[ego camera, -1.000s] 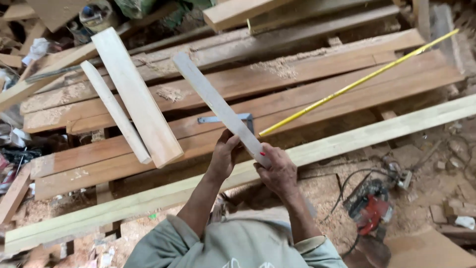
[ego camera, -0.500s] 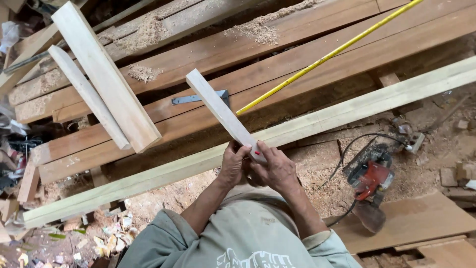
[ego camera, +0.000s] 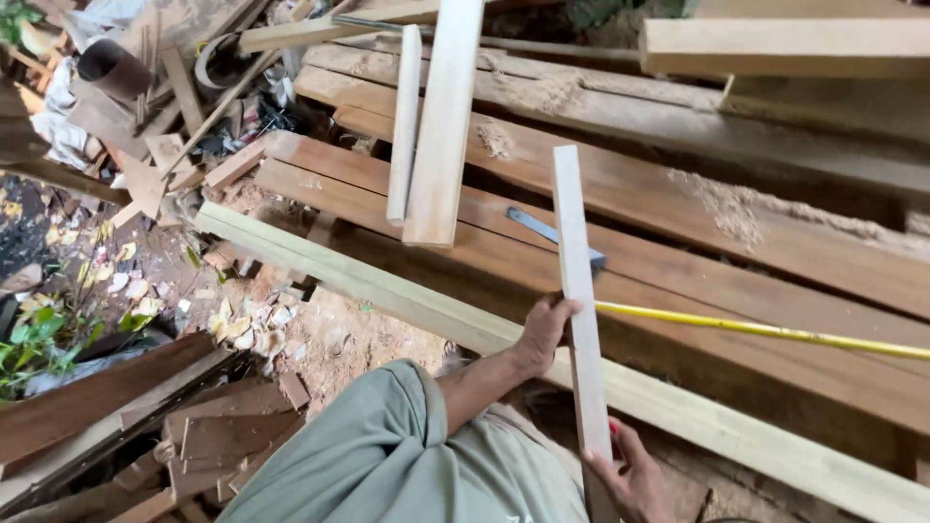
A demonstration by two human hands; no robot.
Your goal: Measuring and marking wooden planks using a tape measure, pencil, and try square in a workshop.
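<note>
Left hand (ego camera: 544, 329) and right hand (ego camera: 630, 475), both closed.

A stack of broad reddish-brown wooden planks (ego camera: 736, 261) serves as the bench, dusted with sawdust. On it lie two pale narrow wooden boards (ego camera: 441, 126), a grey metal square (ego camera: 552, 235) and a yellow tape measure blade (ego camera: 775, 331). A long pale beam (ego camera: 387, 286) lies along its near edge.

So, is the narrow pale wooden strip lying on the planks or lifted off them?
Lifted: the narrow pale wooden strip is held by the left hand and the right hand.
</note>
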